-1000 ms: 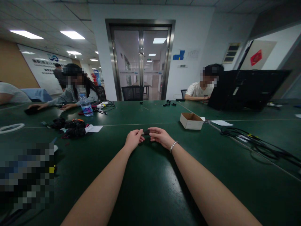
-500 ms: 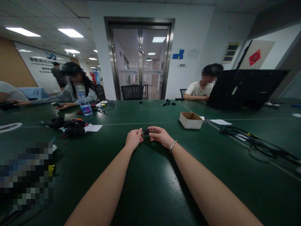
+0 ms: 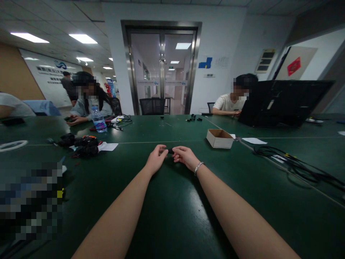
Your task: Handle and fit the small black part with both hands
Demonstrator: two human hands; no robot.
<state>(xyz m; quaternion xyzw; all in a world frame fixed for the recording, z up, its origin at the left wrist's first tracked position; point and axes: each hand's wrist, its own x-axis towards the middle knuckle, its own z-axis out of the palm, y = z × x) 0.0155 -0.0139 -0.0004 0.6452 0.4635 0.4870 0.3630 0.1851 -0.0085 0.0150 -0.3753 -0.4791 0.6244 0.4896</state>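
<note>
Between my hands is a small dark object [image 3: 170, 151], too small to name and partly hidden by fingers. My right hand [image 3: 185, 157], with a silver bracelet on the wrist, is closed on its right end in a pinch. At the object's left end is my left hand [image 3: 156, 158], its thumb and fingers apart. The left thumb tip is close to the object; whether they touch I cannot tell. Both hands are just above the dark green table [image 3: 167, 201].
To the right is an open cardboard box [image 3: 219, 139], with black cables [image 3: 296, 162] beyond it. On the left are a dark tangle of gear [image 3: 81, 144] and a water bottle [image 3: 98, 120]. A black monitor [image 3: 283, 102] stands at the far right. Two people sit across the table.
My left thumb and fingers have parted from their pinch on the dark object. My right fingers have closed on it. The person at the left has drawn an outstretched arm in.
</note>
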